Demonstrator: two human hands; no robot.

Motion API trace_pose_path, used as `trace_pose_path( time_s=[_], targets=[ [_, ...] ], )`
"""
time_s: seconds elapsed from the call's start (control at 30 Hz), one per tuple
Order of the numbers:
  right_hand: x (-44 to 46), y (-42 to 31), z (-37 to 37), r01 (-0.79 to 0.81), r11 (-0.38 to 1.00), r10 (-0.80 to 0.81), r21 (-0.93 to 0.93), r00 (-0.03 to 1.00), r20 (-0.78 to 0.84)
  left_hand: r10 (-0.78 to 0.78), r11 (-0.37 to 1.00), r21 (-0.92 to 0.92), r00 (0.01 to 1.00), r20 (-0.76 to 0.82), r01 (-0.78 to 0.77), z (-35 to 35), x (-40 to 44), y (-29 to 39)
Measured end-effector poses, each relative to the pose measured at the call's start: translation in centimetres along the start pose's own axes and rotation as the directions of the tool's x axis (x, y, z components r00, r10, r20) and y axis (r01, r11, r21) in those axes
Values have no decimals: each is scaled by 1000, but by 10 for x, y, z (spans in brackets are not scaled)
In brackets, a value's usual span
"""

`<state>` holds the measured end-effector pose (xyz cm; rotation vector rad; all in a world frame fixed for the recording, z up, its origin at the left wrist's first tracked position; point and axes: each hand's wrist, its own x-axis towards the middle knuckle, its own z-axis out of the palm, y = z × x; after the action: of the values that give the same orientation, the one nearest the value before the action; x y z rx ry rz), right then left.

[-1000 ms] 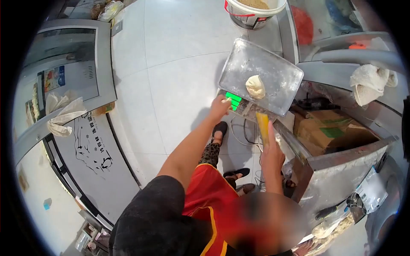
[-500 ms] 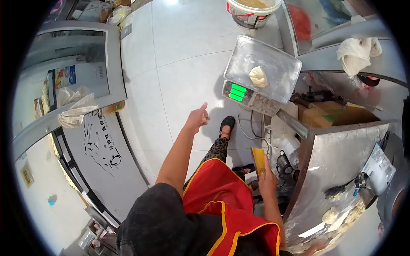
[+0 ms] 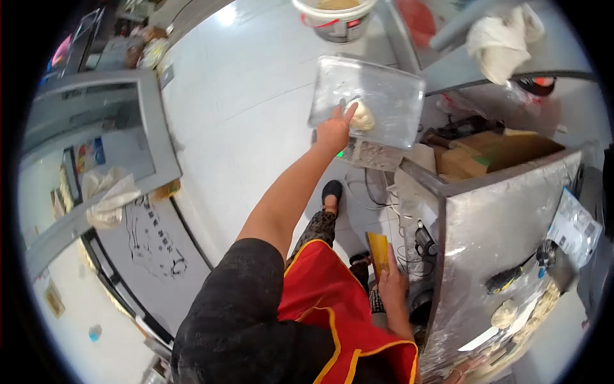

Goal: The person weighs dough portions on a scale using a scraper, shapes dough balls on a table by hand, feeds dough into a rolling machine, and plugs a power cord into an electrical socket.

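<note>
My left hand [image 3: 334, 133] reaches over the metal tray [image 3: 396, 96] of a scale, fingers stretched out and apart. Its fingertips meet the left edge of a pale dough lump [image 3: 361, 117] lying there. The curled underside of this hand is hidden, so a small piece in it cannot be ruled out. Most of the scale's green display [image 3: 339, 154] is behind my wrist. Lower down, my right hand [image 3: 391, 281] is closed around a yellow flat scraper [image 3: 378, 253], held upright beside the worktable [image 3: 492, 217].
A bucket [image 3: 339, 25] stands on the floor beyond the scale. Cables and a cardboard box [image 3: 499, 153] sit near the worktable. On its top lie a black-yellow tool [image 3: 504, 280] and more dough [image 3: 504, 314]. A glass-door cabinet [image 3: 109, 134] is at left.
My left hand has moved forward and right, from above the floor to the dough on the tray, and its fingers have extended. My right hand still holds the scraper. The view has shifted slightly.
</note>
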<state>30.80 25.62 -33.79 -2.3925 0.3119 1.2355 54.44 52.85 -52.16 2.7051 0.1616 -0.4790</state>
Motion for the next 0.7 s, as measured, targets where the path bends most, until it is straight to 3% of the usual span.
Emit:
trace_pose_path(
  time_s=[0.03,0.1,0.2,0.23,0.3,0.33,0.37,0.4,0.43,0.5,0.53,0.6,0.7],
  targets=[
    [2,8,12,58,995,-49,87,994,-101,56,994,85,993,103,-65,5,13,15],
    [-3,22,24,81,991,-70,108,992,-106,73,968,209,953,293,-138,8,32,28],
    [-19,30,40,79,990,-55,113,979,-198,96,963,234,983,157,-132,56,73,3],
    [-27,30,44,111,985,-72,135,961,-268,172,965,186,981,89,-186,55,72,-7],
    [-44,28,35,229,968,-169,98,893,-418,39,984,-177,983,182,-6,25,55,3],
    [-55,29,31,196,972,-140,130,927,-348,238,870,-469,963,127,-153,25,40,-13],
    [-67,30,27,174,971,-126,162,954,-271,102,804,-594,976,192,33,63,43,-65],
    [-78,32,20,165,968,-129,187,973,-190,49,790,-606,976,214,93,34,1,-46],
    [-89,34,12,162,969,-137,186,980,-142,-70,857,-422,879,472,295,-15,-34,-18],
    [-121,46,-9,177,963,-168,205,984,-61,37,834,-450,780,625,321,-56,-102,-13],
    [-138,52,-19,191,959,-192,209,981,-16,43,877,-391,765,642,279,-76,-136,-6],
    [-175,63,-45,175,966,-176,189,984,-11,9,862,-338,656,755,377,-123,-195,32],
    [-227,94,-58,172,972,-166,160,985,-50,220,795,-467,534,817,387,-167,-266,101]
  ],
)
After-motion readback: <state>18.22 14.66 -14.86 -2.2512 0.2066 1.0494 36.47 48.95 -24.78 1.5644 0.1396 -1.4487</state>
